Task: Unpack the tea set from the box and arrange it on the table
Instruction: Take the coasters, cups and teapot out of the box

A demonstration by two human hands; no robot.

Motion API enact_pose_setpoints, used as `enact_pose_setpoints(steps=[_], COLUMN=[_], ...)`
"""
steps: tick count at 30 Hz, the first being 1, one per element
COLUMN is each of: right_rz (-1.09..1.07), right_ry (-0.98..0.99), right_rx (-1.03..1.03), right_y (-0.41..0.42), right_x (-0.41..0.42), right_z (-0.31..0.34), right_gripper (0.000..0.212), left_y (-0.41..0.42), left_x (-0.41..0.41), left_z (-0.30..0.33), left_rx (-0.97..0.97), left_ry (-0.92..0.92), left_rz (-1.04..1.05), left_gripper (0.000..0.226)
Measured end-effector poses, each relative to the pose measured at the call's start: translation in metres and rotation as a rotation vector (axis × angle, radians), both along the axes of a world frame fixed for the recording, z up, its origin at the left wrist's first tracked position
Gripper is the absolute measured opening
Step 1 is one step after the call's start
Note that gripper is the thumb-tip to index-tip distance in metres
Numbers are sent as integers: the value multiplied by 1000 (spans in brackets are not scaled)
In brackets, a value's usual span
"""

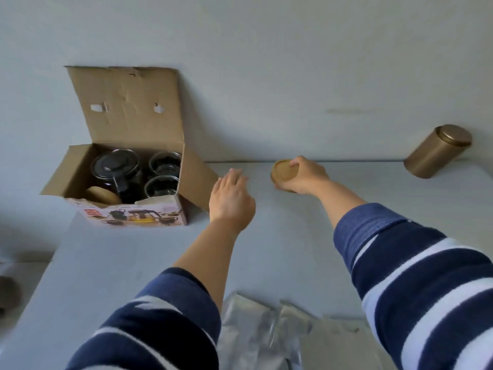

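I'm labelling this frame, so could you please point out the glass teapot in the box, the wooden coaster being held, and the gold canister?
glass teapot (pixel 115 165): head view, on its dark lid.
wooden coaster (pixel 283 170): head view, on its round top face.
gold canister (pixel 434 153): head view, on its side wall.

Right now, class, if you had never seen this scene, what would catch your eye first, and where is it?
Probably the open cardboard box at the table's far left, with a glass teapot and glass cups inside. Next, the right hand gripping a round wooden coaster near the far edge, and the left hand open beside the box.
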State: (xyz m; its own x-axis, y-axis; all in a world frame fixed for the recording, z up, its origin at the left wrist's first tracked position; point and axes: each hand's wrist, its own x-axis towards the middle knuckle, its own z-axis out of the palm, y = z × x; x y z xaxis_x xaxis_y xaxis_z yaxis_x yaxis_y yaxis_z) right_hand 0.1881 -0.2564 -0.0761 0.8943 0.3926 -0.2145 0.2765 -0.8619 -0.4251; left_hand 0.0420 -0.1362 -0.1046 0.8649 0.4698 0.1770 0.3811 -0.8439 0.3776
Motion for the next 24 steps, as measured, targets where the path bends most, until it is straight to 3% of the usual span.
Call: enact_pose_setpoints(steps=[7,12,19,24], right_rz=[-77,-165,-212,-175], right_ry=[-7,-62,-189,-141], right_rx=[-54,-31,55,-39], right_y=[-78,-104,-101,-98], right_x=[91,143,160,169], right_z=[-53,-79,-104,-99], right_gripper=[80,75,74,79], left_y=[-86,-97,-98,-98], left_x=[68,72,74,75], left_z=[-83,-108,-108,-109], left_rx=[-107,15,22,19], left_ry=[197,79,43,21], left_rz=[-34,56,86,92], left_gripper=[55,56,54,54])
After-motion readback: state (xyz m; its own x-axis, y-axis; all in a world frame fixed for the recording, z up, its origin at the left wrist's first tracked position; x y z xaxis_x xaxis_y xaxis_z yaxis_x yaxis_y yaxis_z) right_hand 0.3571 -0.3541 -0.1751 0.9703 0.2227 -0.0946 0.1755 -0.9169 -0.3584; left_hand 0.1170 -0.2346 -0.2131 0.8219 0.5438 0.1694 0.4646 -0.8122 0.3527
